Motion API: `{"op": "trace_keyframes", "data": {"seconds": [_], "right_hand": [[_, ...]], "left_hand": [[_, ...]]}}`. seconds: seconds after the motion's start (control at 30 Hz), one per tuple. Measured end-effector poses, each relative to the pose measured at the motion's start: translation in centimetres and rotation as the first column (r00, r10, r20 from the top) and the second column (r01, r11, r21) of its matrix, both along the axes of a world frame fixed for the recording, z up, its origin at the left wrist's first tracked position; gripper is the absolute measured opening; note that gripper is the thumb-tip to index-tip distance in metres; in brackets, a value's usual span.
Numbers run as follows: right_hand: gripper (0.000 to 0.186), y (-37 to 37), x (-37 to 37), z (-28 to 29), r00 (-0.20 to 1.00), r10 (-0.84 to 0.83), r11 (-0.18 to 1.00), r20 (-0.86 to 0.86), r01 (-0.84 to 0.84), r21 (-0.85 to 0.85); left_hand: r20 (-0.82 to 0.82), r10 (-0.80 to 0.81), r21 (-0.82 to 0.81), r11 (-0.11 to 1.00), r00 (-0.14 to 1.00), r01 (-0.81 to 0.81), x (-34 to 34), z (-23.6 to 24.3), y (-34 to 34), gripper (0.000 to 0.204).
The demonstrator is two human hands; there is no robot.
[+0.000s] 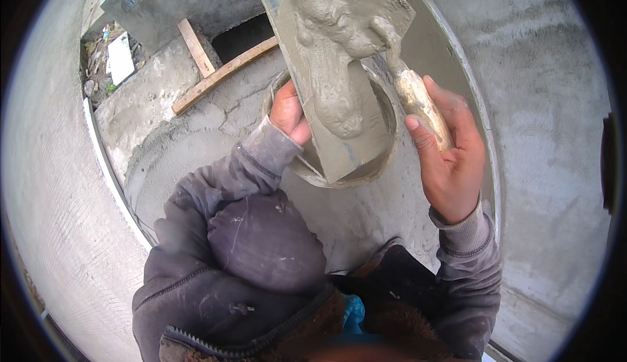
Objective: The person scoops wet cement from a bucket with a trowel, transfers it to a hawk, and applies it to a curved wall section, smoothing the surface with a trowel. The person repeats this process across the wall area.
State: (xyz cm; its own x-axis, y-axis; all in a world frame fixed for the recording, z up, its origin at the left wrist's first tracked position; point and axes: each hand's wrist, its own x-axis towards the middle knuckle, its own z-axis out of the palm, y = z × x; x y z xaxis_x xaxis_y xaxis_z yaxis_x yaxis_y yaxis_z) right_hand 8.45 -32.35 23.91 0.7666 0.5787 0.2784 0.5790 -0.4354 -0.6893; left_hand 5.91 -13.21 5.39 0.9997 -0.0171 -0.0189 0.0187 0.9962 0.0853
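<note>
Rough cement walls & floor, left hand (288,110) grip clamped on mortar board (330,74), right hand (447,153) grip round trowel (418,100)

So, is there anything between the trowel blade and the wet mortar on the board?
No, nothing visible. The right hand holds the trowel, and its blade already lies in the mortar on the board, which the left hand holds.
</note>
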Motion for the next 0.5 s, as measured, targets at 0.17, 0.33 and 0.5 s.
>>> {"op": "trace_keyframes", "data": {"seconds": [0.17,0.33,0.5], "right_hand": [[0.038,-0.3,0.9,2.0,0.932,-0.127,0.98,-0.34,0.171,0.103],[0.039,-2.8,1.3,2.8,0.672,0.003,0.891,-0.74,0.335,0.308],[0.032,-7.1,1.6,1.5,0.563,-0.057,0.87,-0.824,0.434,0.236]], "left_hand": [[0.103,-0.13,-0.072,0.988,0.986,0.138,0.3,-1.1,1.0,0.045],[0.051,-0.139,-0.069,0.987,0.989,0.142,0.5,-2.8,1.8,0.047],[0.169,-0.215,-0.262,0.931,0.962,0.254,0.7,-4.1,4.3,0.055]]}}
